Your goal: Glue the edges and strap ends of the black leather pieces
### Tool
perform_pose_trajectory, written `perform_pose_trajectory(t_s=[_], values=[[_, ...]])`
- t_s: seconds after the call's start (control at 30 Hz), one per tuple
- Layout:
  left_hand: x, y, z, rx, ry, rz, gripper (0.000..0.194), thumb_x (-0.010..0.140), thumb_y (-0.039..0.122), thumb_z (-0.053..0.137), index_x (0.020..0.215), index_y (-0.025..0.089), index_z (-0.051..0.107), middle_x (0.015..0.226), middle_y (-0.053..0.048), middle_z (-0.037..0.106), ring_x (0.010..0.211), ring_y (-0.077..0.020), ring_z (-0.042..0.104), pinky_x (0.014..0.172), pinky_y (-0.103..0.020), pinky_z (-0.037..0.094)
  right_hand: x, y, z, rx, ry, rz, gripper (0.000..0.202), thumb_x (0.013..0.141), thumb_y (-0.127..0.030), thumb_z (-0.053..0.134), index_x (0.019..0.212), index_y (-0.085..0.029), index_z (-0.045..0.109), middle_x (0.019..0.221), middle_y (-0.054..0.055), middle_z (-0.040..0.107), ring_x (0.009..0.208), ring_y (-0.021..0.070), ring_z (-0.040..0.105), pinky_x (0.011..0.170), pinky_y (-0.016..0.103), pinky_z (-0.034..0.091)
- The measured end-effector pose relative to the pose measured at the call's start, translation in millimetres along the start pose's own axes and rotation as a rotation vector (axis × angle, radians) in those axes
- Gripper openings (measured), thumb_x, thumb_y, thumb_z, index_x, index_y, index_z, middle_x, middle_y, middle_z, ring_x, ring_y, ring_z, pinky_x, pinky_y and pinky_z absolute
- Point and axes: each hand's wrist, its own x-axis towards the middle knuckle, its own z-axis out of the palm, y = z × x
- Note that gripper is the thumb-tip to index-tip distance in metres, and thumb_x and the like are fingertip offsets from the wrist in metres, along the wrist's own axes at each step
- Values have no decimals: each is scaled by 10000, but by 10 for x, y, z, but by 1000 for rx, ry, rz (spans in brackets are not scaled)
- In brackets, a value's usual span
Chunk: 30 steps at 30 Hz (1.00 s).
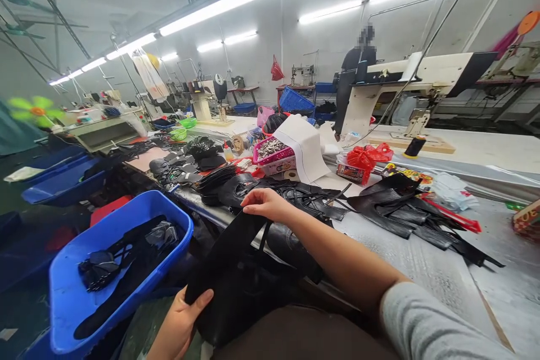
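A flat black piece (223,253), like leather or cloth, stretches slantwise between my two hands above my lap. My left hand (182,315) grips its lower left edge, the thumb on top. At the upper corner my right hand (270,204) pinches the piece between thumb and fingers. More dark material lies under it on my lap, and I cannot make out where one piece ends. Just beyond my right hand, black strappy pieces (291,194) are heaped along the table edge. A stack of black cut pieces (217,183) lies beside them.
A blue tub (61,292) with black pieces stands at my left. On the table (400,259) are more black leather pieces (383,208), a pink basket (278,166) of small metal parts, white paper (304,146) and a black thread spool (415,147). Sewing machines stand behind; a person (352,73) stands farther back.
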Motion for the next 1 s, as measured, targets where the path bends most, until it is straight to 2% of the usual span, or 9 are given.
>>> perform_pose_trajectory(t_s=[0.17,0.33,0.47,0.6,0.73,0.8,0.9,0.97,1.0], values=[[-39,4,19,8,7,5,736,508,363,837,1171,145,603,985,-111,722,996,-352,631,829,-405,557,-11,-30,-59,-10,13,8,210,628,-322,687,737,-145,664,572,-39,542,535,93,438,534,242,320],[-44,16,-21,38,4,12,714,515,349,836,1165,157,609,996,-104,720,1017,-350,621,844,-409,549,-6,-40,-57,51,4,11,243,610,-349,684,752,-156,643,613,-22,580,584,118,518,593,263,395],[-106,21,13,41,4,16,720,516,367,833,1166,159,607,983,-105,723,1008,-348,626,843,-409,547,-13,-34,-30,82,-2,12,272,603,-367,691,770,-160,639,630,-21,588,603,117,532,634,272,417],[-160,22,64,35,51,53,718,510,397,824,1153,157,613,969,-107,726,997,-346,631,837,-407,546,-29,-28,5,74,24,0,279,559,-330,734,760,-164,636,650,-22,591,610,114,529,630,264,409],[-128,47,42,62,46,0,706,461,396,835,1093,144,645,956,-122,726,977,-357,637,827,-419,546,-6,1,-9,44,84,-13,283,548,-340,717,750,-167,619,646,-11,592,617,134,542,626,278,416],[-119,87,34,62,45,13,698,453,388,838,1079,140,651,942,-124,728,976,-362,636,836,-431,542,-1,60,-72,34,164,-18,275,568,-348,687,761,-176,594,676,-7,595,653,145,551,652,285,421],[-141,177,49,31,106,140,717,431,354,845,1087,141,647,922,-117,732,993,-370,626,853,-454,535,-88,239,-207,11,306,1,225,676,-360,583,827,-198,543,727,-20,571,697,134,534,687,276,410],[-161,237,55,3,176,229,733,416,318,845,1100,154,640,917,-99,734,1005,-367,621,864,-458,532,-244,397,-264,-16,327,64,178,727,-334,530,850,-205,524,709,-33,546,673,124,516,667,265,402],[-166,261,49,-9,215,251,739,405,299,843,1102,164,638,908,-86,735,1008,-364,621,867,-456,533,-349,476,-269,-29,290,112,162,721,-306,543,845,-203,529,686,-38,541,648,122,512,645,261,401]])
